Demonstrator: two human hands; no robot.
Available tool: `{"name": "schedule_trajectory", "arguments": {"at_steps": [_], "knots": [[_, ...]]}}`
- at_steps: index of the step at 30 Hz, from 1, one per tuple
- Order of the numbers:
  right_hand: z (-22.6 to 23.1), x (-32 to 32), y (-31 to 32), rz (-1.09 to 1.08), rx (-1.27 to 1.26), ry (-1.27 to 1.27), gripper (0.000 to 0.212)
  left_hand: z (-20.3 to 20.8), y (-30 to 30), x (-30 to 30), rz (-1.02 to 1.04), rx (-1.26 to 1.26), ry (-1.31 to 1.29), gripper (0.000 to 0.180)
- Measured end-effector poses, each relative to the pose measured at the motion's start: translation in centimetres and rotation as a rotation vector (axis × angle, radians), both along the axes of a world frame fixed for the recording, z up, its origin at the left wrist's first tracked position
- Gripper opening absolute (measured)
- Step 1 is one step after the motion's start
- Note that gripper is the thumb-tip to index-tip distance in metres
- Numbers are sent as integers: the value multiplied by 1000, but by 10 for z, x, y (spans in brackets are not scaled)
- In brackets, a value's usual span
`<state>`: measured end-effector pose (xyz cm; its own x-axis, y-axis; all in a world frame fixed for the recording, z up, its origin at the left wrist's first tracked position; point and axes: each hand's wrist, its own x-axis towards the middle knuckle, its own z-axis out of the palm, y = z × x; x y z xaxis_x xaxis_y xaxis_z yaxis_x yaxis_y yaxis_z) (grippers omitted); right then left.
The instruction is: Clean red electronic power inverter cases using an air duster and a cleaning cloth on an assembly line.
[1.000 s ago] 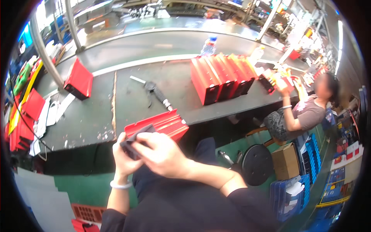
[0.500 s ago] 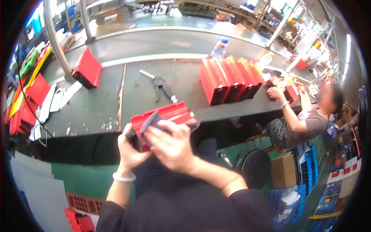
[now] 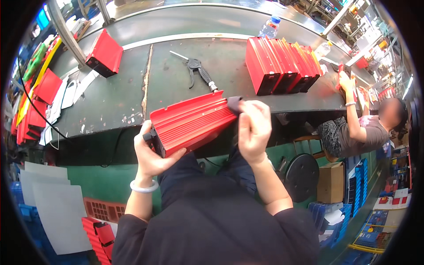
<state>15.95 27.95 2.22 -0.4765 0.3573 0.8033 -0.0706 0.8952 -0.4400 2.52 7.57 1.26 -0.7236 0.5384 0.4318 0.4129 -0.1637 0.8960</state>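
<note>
A red ribbed metal case (image 3: pixel 190 123) with black end parts is tilted in front of me, near the table's edge. My left hand (image 3: pixel 152 152) is closed around its left end, thumb below and fingers behind. In my right hand (image 3: pixel 256 130) is a dark grey cloth (image 3: pixel 234 105), pinched at the case's right end; part of the cloth is hidden by the fingers. Just beyond the case, a black air blow gun (image 3: pixel 196 72) with a metal nozzle lies on the dark table (image 3: pixel 176 92).
Several red cases (image 3: pixel 282 66) stand in a row at the right, a plastic bottle (image 3: pixel 269 27) behind them. Another red case (image 3: pixel 105 54) stands at the left. A co-worker (image 3: pixel 362 126) sits at the far right. A round black stool (image 3: pixel 301 178) is below the table.
My right hand has moved right with the cloth, from over the case to its right end, uncovering the ribbed face. The head view has shifted. The co-worker's hands have risen.
</note>
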Motion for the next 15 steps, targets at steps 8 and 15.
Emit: {"name": "schedule_trajectory", "arguments": {"at_steps": [8, 15], "knots": [[3, -19, -63, 225, 120, -134, 34, -6, 6, 2, -1, -32, 121, 60], [5, -31, -61, 346, 238, 27, 27, -11, 8, -3, -105, 87, -116, 71]]}}
